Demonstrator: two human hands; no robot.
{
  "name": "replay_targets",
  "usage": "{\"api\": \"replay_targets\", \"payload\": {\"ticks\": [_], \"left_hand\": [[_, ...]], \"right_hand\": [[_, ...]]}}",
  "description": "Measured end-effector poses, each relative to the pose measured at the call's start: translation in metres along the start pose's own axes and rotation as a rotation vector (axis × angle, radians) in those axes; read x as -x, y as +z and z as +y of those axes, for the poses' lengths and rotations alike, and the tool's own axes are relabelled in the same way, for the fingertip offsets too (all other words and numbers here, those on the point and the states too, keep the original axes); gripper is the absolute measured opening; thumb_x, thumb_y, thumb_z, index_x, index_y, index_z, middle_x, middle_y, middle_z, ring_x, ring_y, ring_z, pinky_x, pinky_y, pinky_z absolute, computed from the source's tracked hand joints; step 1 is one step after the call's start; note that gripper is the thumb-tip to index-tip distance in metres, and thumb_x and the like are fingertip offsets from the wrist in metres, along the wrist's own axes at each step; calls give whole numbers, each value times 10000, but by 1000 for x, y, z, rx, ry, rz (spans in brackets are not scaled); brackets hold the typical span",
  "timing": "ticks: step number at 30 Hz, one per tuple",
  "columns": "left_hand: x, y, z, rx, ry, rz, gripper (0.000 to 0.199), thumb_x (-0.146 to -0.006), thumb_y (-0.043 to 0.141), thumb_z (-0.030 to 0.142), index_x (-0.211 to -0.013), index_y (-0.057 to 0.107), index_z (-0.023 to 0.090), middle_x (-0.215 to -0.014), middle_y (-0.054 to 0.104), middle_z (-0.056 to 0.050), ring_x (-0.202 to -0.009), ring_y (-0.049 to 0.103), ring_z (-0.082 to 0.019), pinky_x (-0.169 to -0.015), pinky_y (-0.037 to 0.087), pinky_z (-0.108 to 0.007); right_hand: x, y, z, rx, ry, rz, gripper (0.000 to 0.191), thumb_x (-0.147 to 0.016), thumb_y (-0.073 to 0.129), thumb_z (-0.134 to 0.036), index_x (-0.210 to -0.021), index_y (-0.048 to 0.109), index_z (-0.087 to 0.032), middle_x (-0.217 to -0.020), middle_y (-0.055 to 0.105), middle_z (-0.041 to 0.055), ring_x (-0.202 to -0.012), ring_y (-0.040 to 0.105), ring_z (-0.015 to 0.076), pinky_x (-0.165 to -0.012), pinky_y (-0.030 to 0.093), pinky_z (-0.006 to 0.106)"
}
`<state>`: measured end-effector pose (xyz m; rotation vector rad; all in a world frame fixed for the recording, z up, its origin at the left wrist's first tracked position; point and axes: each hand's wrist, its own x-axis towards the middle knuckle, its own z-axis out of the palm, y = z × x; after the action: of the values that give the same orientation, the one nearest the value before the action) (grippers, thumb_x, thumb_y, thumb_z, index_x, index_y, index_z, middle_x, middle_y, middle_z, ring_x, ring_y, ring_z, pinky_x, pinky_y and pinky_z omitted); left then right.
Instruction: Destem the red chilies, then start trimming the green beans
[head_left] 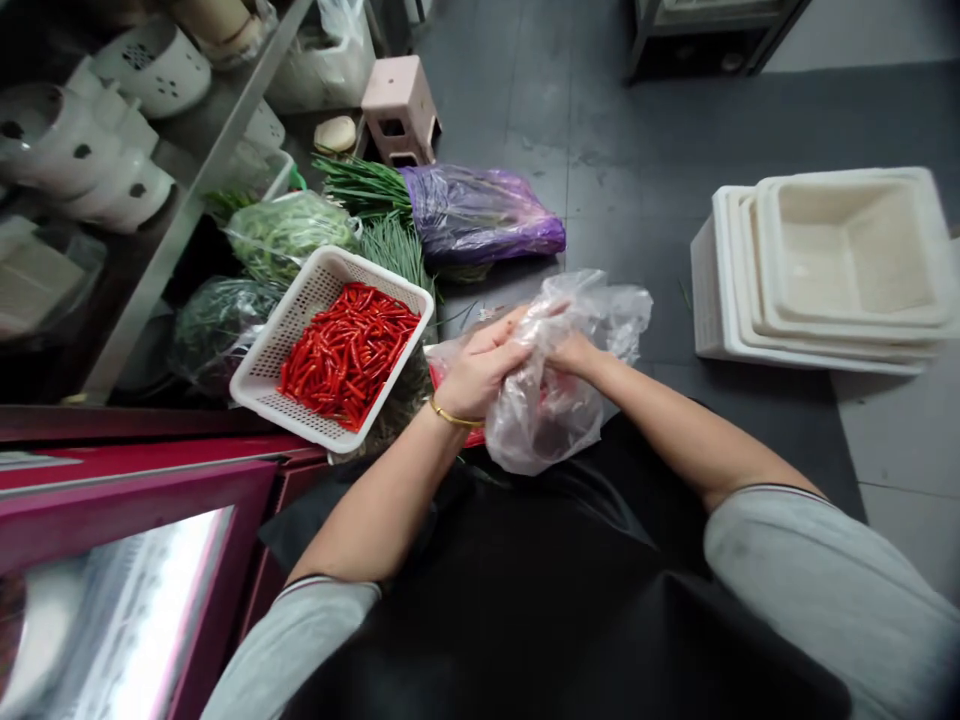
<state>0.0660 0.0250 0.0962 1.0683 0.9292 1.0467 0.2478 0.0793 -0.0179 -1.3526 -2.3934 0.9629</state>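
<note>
A crumpled clear plastic bag (pixel 534 440) hangs in front of me, with something reddish showing faintly through it. My left hand (pixel 484 368), with a gold bracelet at the wrist, is closed on the bag's near left side, thumb pressed over the film. Partly inside the folds is my right hand (pixel 571 355); its fingers are hidden by plastic. Under my left wrist shows a bit of a red object (pixel 476 437), mostly covered. To the left stands a white perforated basket (pixel 259 385) holding many red chili peppers (pixel 349 350).
Beyond the basket lie bagged greens (pixel 292 235) and long green stalks in a purple bag (pixel 487 215). A pink stool (pixel 401 105) is behind them. Stacked white tubs (pixel 847 250) stand on the right. Shelving with white baskets (pixel 154 70) and a red-framed cabinet (pixel 225 540) border the left.
</note>
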Motion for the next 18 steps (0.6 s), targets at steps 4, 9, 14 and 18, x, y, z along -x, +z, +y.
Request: {"api": "replay_targets", "payload": {"ticks": [4, 9, 14, 18], "left_hand": [[10, -52, -26, 169, -95, 302, 413, -631, 767, 411, -913, 714, 114, -857, 726, -79, -861, 685, -248, -798, 557, -335], [22, -118, -53, 34, -168, 584, 367, -644, 730, 435, -791, 689, 101, -606, 637, -17, -541, 593, -138, -593, 526, -265], [24, -134, -38, -746, -124, 581, 350, -749, 610, 364, -992, 680, 123, -879, 674, -90, -866, 636, -244, -792, 510, -358], [46, -108, -13, -1339, 198, 640, 615, -714, 648, 275, -1301, 542, 124, -1337, 485, -202, -1281, 434, -356, -1060, 337, -480]], "right_hand": [[11, -9, 12, 450, 143, 16, 393, -946, 356, -281, -1204, 570, -77, -1139, 618, 199, -1066, 542, 304, -902, 394, 426], [-4, 4, -36, 567, 168, 62, 399, -940, 292, -181, -1158, 583, -16, -1072, 617, 256, -998, 573, 321, -838, 411, 438], [-2, 51, -65, 480, -350, 93, 586, -908, 491, -444, -1405, 421, -142, -1411, 442, 205, -1285, 406, 336, -1042, 295, 509], [18, 93, -42, 484, -556, -7, 501, -913, 507, -395, -1385, 462, -234, -1468, 402, 155, -1386, 293, 325, -1105, 158, 570]]}}
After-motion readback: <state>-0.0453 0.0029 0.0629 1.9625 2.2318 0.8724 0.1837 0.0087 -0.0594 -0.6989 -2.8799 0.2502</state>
